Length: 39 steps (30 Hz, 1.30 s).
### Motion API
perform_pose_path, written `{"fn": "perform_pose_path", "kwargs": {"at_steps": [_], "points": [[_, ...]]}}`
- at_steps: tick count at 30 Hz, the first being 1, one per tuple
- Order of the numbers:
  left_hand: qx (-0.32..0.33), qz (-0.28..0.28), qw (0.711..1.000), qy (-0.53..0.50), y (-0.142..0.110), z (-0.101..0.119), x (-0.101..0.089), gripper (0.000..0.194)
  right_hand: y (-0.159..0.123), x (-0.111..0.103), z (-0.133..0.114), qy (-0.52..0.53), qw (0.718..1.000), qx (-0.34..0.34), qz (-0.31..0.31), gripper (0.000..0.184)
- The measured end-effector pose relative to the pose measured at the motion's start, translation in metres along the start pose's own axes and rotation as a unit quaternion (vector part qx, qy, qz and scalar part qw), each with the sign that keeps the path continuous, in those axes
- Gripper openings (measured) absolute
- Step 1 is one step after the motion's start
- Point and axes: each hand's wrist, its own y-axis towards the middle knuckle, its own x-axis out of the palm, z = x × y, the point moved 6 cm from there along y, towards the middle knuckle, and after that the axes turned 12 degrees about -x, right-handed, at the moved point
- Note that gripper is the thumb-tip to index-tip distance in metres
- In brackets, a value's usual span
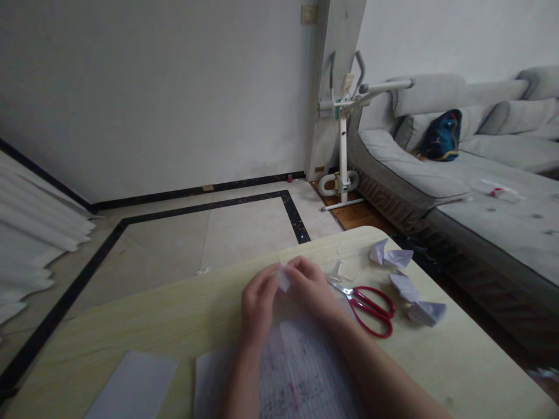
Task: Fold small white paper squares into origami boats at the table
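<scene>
Close together over the table, my left hand [258,299] and my right hand [309,285] pinch a small piece of folded white paper [284,281] between their fingertips. Most of that paper is covered by the fingers. Under my forearms lies a sheet of lined paper with writing [301,372]. Scissors with red handles [371,308] rest just right of my right hand, blades toward it. Beyond the blades sit white paper scraps [336,270]. Folded paper shapes [391,255] stand along the table's right side, with more folded paper [417,299] nearer me.
A blank sheet of paper [133,387] lies at the front left of the pale wooden table [187,314]. Past the table are a tiled floor [174,244], a white exercise machine [343,139] and a grey sofa [515,174] on the right. A white curtain [30,233] hangs at left.
</scene>
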Motion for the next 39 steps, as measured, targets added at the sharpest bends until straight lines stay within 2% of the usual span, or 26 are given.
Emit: {"fn": "perform_pose_path", "kwargs": {"at_steps": [2, 4, 10, 14, 17, 20, 22, 26, 29, 34, 39], "points": [[0.006, 0.001, 1.0, -0.001, 0.0, 0.002, 0.0, 0.021, 0.001, 0.0, 0.0, 0.028, 0.999, -0.018, 0.006, 0.021], [0.007, 0.011, 1.0, -0.003, 0.0, 0.001, -0.002, 0.021, 0.001, 0.0, 0.0, 0.047, 0.998, -0.031, 0.004, 0.027], [-0.002, 0.014, 1.0, -0.007, 0.004, -0.009, -0.003, 0.025, 0.0, 0.002, -0.001, 0.057, 0.998, -0.007, -0.029, 0.02], [0.01, -0.012, 1.0, 0.009, 0.003, -0.009, 0.001, 0.031, 0.0, 0.002, -0.001, 0.08, 0.997, -0.014, -0.02, 0.021], [0.011, -0.021, 0.999, 0.021, 0.003, -0.008, 0.003, 0.035, 0.001, 0.001, 0.003, 0.092, 0.996, -0.014, -0.003, 0.028], [-0.006, -0.017, 1.0, 0.019, 0.004, -0.01, 0.003, 0.039, 0.003, 0.0, 0.008, 0.124, 0.992, -0.005, 0.014, 0.033], [-0.016, -0.004, 1.0, 0.015, 0.005, -0.013, 0.002, 0.042, 0.004, -0.002, 0.01, 0.134, 0.99, -0.003, 0.031, 0.028], [-0.025, 0.035, 0.999, 0.008, 0.007, -0.016, -0.004, 0.041, 0.005, -0.008, 0.014, 0.101, 0.992, 0.01, 0.069, 0.017], [-0.018, 0.046, 0.999, 0.007, 0.007, -0.016, -0.006, 0.039, 0.005, -0.009, 0.014, 0.071, 0.995, 0.033, 0.066, 0.017], [-0.019, 0.042, 0.999, 0.01, 0.006, -0.015, -0.007, 0.036, 0.004, -0.007, 0.009, 0.036, 0.997, 0.047, 0.041, 0.019], [-0.008, 0.009, 1.0, 0.02, 0.003, -0.01, -0.001, 0.039, 0.003, -0.002, -0.001, -0.032, 0.999, 0.018, 0.02, 0.02]]}}
